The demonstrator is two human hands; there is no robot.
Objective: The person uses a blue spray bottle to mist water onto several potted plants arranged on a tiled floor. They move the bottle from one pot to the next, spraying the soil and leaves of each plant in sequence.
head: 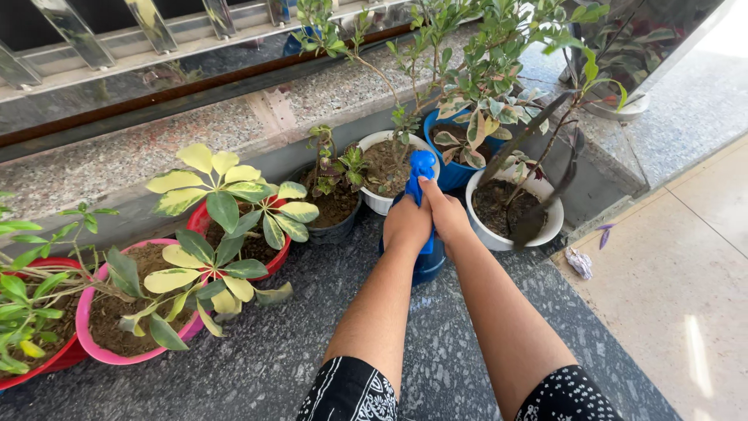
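**Both hands on a blue spray bottle among the pots**

The left hand (407, 222) and the right hand (446, 212) meet on a blue spray bottle (425, 261) that stands on the dark speckled stone floor (280, 351), in front of a row of potted plants. The left hand's fingers are wrapped shut around the bottle's upper body; the right hand lies close against it, its fingers curled at the blue spray head (421, 167) — how tightly they press the trigger cannot be told. Only the bottle's head and its lower part show; the hands cover the middle.

Just behind the spray head sits a white pot (375, 199) with a thin, leggy plant. To its right stand a blue pot (454, 176) and another white pot (549, 228); a dark grey pot (336, 230) sits to the left of the bottle. Farther left are a red pot (201, 218) with yellow-green variegated leaves, a pink pot (101, 355) and another red pot (54, 359) at the frame's edge. A granite ledge (117, 160) runs behind the row.
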